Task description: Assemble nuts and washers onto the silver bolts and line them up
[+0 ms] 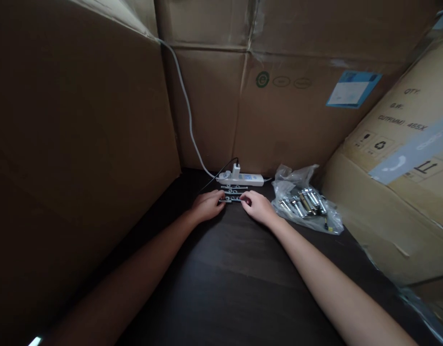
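Observation:
On the dark tabletop, my left hand (208,205) and my right hand (257,206) face each other with bent fingers. Between them lies the nearest slim metal bolt (234,201), its left part lighter and thicker than its right. My left fingertips close on its left end. The right thumb and fingers pinch around its other end, which they partly hide. Just behind it are small metal rings (233,197), too small to tell washers from nuts. Farther back, more metal rods (234,188) lie crosswise in rows with rings between them.
A white power strip (257,180) with a plugged-in charger (236,171) and cables sits behind the parts. To the right, a clear plastic bag (333,226) holds several metal anchor bolts (308,201). Large cardboard boxes (207,96) wall in the left, back and right.

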`<state>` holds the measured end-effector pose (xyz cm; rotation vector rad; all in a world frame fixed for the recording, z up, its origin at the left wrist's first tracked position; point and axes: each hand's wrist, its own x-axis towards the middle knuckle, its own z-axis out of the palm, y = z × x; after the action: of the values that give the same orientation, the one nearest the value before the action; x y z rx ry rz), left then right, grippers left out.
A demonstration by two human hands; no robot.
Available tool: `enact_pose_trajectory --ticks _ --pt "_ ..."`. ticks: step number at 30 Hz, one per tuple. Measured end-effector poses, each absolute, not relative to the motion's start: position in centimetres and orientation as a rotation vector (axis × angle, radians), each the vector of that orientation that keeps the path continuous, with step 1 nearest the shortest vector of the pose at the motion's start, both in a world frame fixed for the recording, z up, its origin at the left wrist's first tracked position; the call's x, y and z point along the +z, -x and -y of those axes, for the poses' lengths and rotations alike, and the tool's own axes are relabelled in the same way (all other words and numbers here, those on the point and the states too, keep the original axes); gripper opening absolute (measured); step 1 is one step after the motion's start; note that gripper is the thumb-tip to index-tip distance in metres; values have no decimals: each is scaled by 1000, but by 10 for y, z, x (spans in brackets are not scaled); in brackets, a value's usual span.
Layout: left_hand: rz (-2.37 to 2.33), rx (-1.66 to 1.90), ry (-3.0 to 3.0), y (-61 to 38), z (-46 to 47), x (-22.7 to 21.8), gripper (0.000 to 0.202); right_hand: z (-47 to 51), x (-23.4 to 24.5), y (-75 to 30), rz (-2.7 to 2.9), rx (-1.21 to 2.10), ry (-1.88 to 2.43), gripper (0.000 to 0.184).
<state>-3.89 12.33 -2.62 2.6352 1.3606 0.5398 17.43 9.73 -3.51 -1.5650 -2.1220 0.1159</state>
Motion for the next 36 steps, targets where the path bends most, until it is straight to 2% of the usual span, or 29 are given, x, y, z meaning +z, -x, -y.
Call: enact_pose_trajectory --ticks 9,14,17,21,26,36 --pt "-1453 629 -2598 34 -132 -32 12 -102 -39 -168 2055 44 1624 17" --pt "-1444 712 -2519 38 -130 -32 18 -87 -20 -170 2042 65 1605 18" --pt "-1341 858 -2403 41 -126 -33 16 -72 1 -201 1971 66 1611 20" --pt "-1154 947 -2381 43 -124 -34 14 -54 14 -271 1609 -112 1930 20" --pt "-1102 930 -2391 41 -125 -33 17 -49 2 -321 1527 -11 2029 26" --pt "-1150 850 -2396 40 -124 -29 17 -53 -1 -310 1531 -59 2191 26"
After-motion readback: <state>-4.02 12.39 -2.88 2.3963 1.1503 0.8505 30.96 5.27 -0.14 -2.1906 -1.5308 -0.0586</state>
